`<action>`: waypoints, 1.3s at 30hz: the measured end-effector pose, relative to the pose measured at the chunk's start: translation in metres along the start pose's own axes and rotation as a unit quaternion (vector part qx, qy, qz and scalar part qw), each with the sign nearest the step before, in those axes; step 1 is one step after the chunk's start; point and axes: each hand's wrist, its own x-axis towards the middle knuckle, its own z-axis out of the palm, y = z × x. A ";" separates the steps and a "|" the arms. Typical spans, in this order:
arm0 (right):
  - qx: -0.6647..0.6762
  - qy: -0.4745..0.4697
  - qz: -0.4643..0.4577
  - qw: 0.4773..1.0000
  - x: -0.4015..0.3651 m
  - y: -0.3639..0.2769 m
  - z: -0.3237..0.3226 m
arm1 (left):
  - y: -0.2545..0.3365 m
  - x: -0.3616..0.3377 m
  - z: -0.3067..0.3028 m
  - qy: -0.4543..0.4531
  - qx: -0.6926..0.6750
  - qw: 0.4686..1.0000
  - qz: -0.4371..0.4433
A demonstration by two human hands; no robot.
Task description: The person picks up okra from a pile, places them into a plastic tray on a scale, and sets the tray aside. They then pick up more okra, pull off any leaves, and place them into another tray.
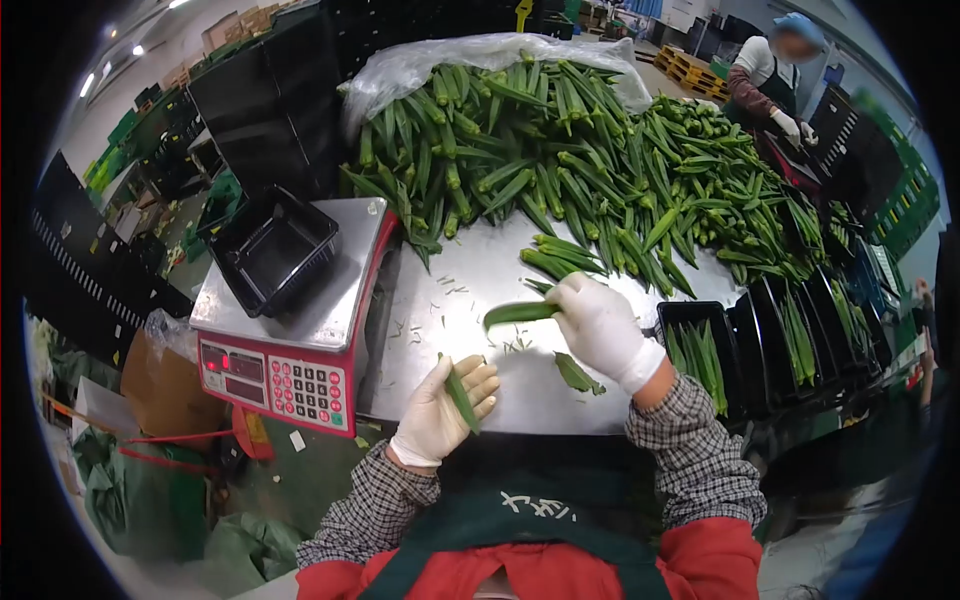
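My gloved left hand point(437, 418), palm up, holds a green okra pod point(460, 394) between thumb and fingers. My gloved right hand point(603, 325) grips the end of a curved okra pod point(518, 313), its tip pointing left above the metal table point(420, 370). Below that hand lies a broken or misshapen okra piece point(576, 374), with small trimmings scattered around. A few loose okra pods point(560, 258) rest just beyond my right hand. Behind them rises a large okra heap point(560, 150), partly lined by clear plastic.
On the left, an empty black tray point(275, 250) sits on a red-sided digital scale point(300, 385). Black trays holding okra point(700, 355) line the right edge. A co-worker point(780, 85) in gloves and a blue cap stands at the far right, near stacked green crates point(905, 200).
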 end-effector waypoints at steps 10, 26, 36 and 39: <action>-0.142 -0.175 0.206 0.952 0.000 0.045 0.044 | -0.013 0.019 0.000 -0.019 -0.045 0.999 -0.008; 0.330 -0.030 0.014 0.943 0.010 -0.011 0.012 | -0.006 0.026 -0.013 -0.098 -0.071 0.990 -0.070; -0.038 -0.230 0.266 0.935 0.065 0.096 0.035 | -0.008 0.030 -0.010 -0.053 -0.002 0.998 0.024; -0.034 -0.256 0.256 0.932 0.067 0.106 0.039 | -0.009 0.029 -0.007 -0.051 0.003 0.998 0.030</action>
